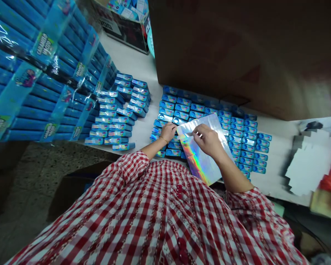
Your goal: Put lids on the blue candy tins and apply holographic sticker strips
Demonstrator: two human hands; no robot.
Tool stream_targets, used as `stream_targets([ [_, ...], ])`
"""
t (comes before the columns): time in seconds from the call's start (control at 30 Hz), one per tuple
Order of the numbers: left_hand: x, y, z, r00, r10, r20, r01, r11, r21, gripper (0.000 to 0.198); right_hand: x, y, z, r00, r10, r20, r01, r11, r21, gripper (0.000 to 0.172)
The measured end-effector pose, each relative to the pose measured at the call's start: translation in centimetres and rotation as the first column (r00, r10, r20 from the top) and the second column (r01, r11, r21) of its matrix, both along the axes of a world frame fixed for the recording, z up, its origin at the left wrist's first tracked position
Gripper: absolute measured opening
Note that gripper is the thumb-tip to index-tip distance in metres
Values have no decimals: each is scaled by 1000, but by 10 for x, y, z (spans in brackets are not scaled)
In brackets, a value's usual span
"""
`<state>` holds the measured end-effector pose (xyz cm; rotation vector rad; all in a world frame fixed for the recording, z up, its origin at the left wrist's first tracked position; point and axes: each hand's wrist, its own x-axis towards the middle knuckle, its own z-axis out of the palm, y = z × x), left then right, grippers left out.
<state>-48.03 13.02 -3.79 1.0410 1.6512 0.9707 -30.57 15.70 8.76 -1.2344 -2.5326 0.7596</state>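
A shiny holographic sheet lies tilted over rows of small blue boxes, its surface showing rainbow reflections. At the sheet's upper left corner is my left hand, fingers closed together against that corner and just above the boxes. My right hand is over the upper part of the sheet, thumb and forefinger pinched close to its surface. Whatever sits between those fingertips is too small to make out. Boxes beneath the sheet are partly hidden.
Shrink-wrapped stacks of blue packs rise at the left. Loose blue boxes stand beside them. A large brown carton blocks the far side. Behind is an open box of packets. White sheets lie right.
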Motion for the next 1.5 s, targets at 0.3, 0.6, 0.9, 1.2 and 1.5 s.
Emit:
stream_targets([
  [0.3,-38,-32,37,730,344,590,-264,939,-221,41,-61,-3,-46,715,-657,-237,293,591,-752,25],
  [0.6,-101,-33,-8,850,406,335,-378,914,-147,34,-129,-44,-118,632,-751,-192,541,605,-584,33],
  [0.9,-118,-4,-44,888,365,280,-352,931,-96,33,-150,-30,-131,773,-629,-78,610,772,-179,31],
  [1.2,-102,-2,-65,877,411,247,-395,911,-115,30,-141,-27,-128,833,-498,242,511,859,7,33],
  [1.5,-108,-3,-45,879,477,-19,-477,879,-5,22,-111,-29,-118,911,-32,412,-27,990,137,40],
])
